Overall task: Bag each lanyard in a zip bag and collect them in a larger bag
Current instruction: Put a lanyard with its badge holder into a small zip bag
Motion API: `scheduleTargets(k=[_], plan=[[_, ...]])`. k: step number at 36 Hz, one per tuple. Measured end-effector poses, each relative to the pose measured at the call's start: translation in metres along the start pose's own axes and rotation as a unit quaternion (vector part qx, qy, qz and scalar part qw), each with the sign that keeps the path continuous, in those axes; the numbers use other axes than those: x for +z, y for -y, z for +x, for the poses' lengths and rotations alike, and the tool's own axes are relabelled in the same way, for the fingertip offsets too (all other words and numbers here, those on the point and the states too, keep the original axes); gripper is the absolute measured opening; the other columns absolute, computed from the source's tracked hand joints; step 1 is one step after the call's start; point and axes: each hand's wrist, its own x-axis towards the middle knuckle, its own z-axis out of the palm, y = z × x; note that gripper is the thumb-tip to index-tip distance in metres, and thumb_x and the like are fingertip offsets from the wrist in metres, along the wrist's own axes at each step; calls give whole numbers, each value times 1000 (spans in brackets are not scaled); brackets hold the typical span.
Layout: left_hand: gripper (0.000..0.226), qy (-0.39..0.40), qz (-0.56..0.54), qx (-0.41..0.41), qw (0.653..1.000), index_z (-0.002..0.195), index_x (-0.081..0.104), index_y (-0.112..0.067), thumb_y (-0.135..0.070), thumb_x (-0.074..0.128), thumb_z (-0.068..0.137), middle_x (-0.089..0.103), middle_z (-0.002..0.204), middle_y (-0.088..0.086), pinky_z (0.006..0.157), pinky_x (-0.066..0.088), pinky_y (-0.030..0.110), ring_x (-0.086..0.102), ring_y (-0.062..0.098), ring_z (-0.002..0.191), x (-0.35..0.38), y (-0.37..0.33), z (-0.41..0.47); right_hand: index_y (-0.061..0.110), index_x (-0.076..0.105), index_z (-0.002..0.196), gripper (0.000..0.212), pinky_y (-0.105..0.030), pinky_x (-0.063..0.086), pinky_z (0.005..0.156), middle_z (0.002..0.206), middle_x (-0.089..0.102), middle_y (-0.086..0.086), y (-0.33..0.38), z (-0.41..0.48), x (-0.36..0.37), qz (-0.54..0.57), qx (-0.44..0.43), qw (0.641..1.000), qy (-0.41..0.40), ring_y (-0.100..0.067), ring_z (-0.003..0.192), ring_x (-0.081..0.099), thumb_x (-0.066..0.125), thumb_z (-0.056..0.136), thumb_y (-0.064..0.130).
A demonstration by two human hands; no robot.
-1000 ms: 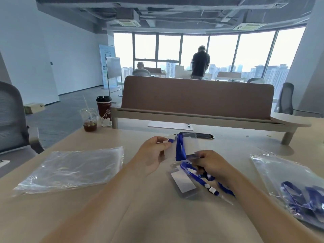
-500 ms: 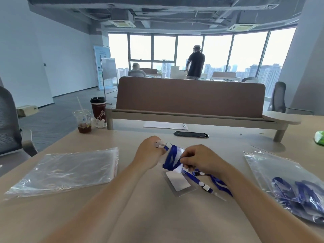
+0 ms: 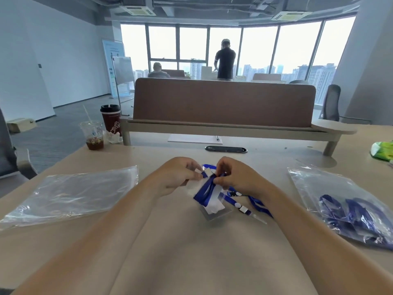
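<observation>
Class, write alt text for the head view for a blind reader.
Left hand and right hand hold a blue fabric lanyard and small clear zip bag over a beige table; a large clear bag of lanyards lies right.

hands (image 3: 174, 179) (image 3: 240, 179): 2 | cups (image 3: 94, 133) (image 3: 111, 121): 2 | clear bags (image 3: 70, 194) (image 3: 319, 188) (image 3: 192, 185): 3 | loose lanyard (image 3: 205, 191): 1 | bagged lanyards (image 3: 350, 211): perhaps several, blurred

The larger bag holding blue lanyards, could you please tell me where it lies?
In the head view, the larger bag lies on the table at right, apart from the right hand, with a green packet beyond it.
</observation>
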Motion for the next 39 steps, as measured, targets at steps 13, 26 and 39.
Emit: scheduleTargets(k=[13, 26, 39], plan=[[23, -3, -13, -23, 1000, 108, 68, -11, -8, 74, 86, 69, 108, 8, 87, 59, 40, 66, 25, 99, -3, 19, -13, 22, 70, 97, 4, -15, 52, 64, 89, 73, 7, 3, -8, 18, 41, 9, 997, 62, -7, 71, 65, 67, 94, 21], [32, -81, 1, -27, 996, 108, 65, -12, -27, 78, 84, 67, 105, 9, 69, 59, 30, 66, 21, 85, -48, 48, -30, 10, 72, 94, 4, -25, 54, 64, 86, 72, -5, 19, 22, 53, 139, 7, 987, 81, -15, 73, 66, 70, 91, 10], [22, -190, 195, -89, 958, 109, 69, -6, -21, 62, 94, 69, 111, 8, 91, 46, 34, 62, 25, 103, -101, 90, -44, 7, 71, 98, 10, -24, 54, 63, 92, 71, -11, 35, 78, 101, 132, 51, 988, 65, -18, 74, 66, 70, 91, 13]])
